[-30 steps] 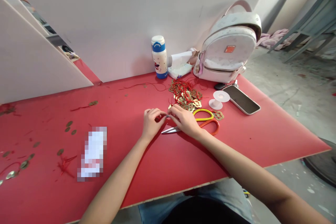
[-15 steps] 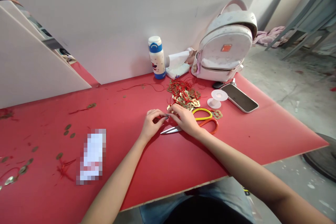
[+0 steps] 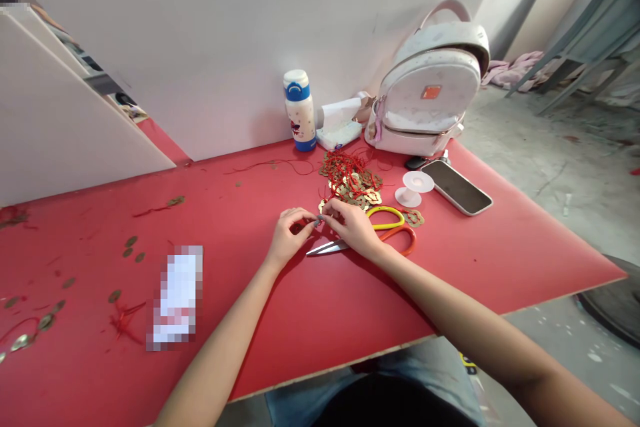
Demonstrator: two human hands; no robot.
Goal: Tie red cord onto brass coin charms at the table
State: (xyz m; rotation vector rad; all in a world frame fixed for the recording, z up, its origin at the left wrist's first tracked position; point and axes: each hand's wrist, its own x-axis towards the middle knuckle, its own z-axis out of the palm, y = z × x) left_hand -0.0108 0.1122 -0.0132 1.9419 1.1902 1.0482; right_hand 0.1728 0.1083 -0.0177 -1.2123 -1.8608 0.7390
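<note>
My left hand (image 3: 289, 235) and my right hand (image 3: 353, 228) meet fingertip to fingertip on the red table (image 3: 310, 307), both pinched on a small coin with red string (image 3: 317, 219). Under my right hand lie scissors (image 3: 380, 235) with a yellow and an orange handle, blades pointing left. Just behind my hands sits a pile of brass coins tangled in red cord (image 3: 353, 181).
A white spool (image 3: 413, 187), a phone (image 3: 457, 185) and a white backpack (image 3: 429, 97) stand at the back right. A blue-capped bottle (image 3: 299, 110) and a tissue pack (image 3: 341, 125) lean by the white board. Loose coins (image 3: 131, 245) and red thread scraps (image 3: 121, 322) lie on the left.
My hands stay pinched together at the same spot; the fingers have shifted slightly around the small coin. Nothing else has moved.
</note>
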